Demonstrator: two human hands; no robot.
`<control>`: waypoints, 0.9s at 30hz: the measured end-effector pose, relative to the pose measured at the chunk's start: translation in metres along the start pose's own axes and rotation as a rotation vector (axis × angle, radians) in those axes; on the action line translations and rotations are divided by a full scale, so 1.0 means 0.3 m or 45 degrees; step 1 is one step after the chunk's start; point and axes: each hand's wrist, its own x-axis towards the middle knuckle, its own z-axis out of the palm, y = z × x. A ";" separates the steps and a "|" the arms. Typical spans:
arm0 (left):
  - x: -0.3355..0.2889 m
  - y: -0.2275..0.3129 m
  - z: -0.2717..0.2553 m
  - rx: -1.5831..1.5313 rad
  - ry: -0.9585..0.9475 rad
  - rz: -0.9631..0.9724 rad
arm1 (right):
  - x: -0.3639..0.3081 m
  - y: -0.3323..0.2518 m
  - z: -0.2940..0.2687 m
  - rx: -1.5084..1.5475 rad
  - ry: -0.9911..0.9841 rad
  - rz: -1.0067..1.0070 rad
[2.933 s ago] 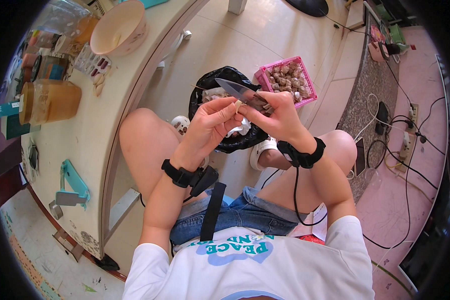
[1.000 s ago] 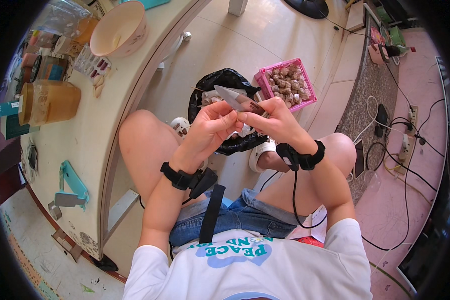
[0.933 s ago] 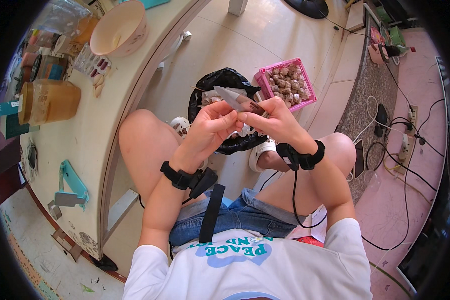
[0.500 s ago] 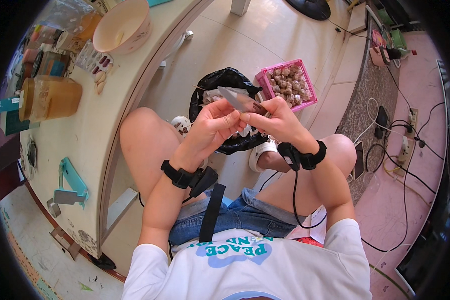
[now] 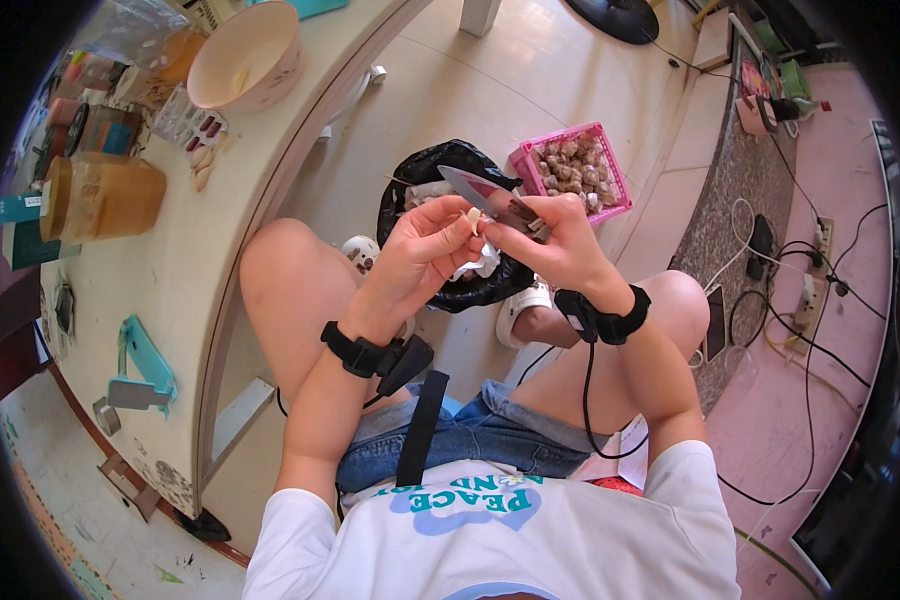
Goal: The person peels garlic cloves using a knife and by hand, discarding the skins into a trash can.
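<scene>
Between the fingertips of my left hand (image 5: 420,245) is a small pale garlic clove (image 5: 474,217). My right hand (image 5: 567,245) grips a kitchen knife (image 5: 478,190), its blade pointing up and to the left; the thumb of this hand reaches to the clove. Both hands are over a bin lined with a black bag (image 5: 450,155), which holds white scraps partly hidden by my hands. Just beyond my right hand stands a pink basket (image 5: 625,200) full of garlic bulbs (image 5: 575,165).
On the table at the left are a pale bowl (image 5: 262,88), loose garlic cloves (image 5: 203,172), a pill blister pack (image 5: 185,120), a lidded jar (image 5: 120,195) and a teal phone stand (image 5: 148,365). Cables and a power strip (image 5: 812,310) lie at the right. Cabled black straps circle both wrists.
The knife has shifted slightly, its blade now tilted away from the clove. My fingers have opened a little, so the pale clove shows at the fingertips.
</scene>
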 end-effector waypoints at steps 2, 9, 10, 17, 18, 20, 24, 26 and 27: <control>0.003 -0.002 -0.002 -0.009 -0.026 0.014 | 0.001 0.001 0.003 -0.016 0.015 -0.009; 0.004 -0.003 -0.001 0.067 0.000 0.013 | 0.002 0.009 0.005 -0.114 0.025 -0.060; 0.002 -0.003 0.000 0.080 0.005 0.012 | 0.002 0.008 0.008 -0.111 0.041 -0.079; -0.004 0.000 0.004 0.099 -0.026 -0.003 | 0.001 0.019 0.017 -0.027 -0.017 0.067; -0.003 -0.005 -0.003 0.099 -0.027 -0.002 | 0.003 0.013 0.021 0.093 -0.046 0.139; -0.001 -0.014 -0.016 0.137 -0.010 0.040 | 0.002 0.009 0.026 0.214 -0.075 0.211; 0.001 -0.007 0.009 0.126 0.013 0.040 | 0.000 0.019 0.028 0.242 -0.120 0.228; 0.002 -0.002 0.012 0.086 0.050 0.054 | 0.000 0.023 0.027 0.252 -0.124 0.241; 0.001 0.001 0.016 0.087 0.050 0.055 | 0.000 0.029 0.026 0.229 -0.129 0.242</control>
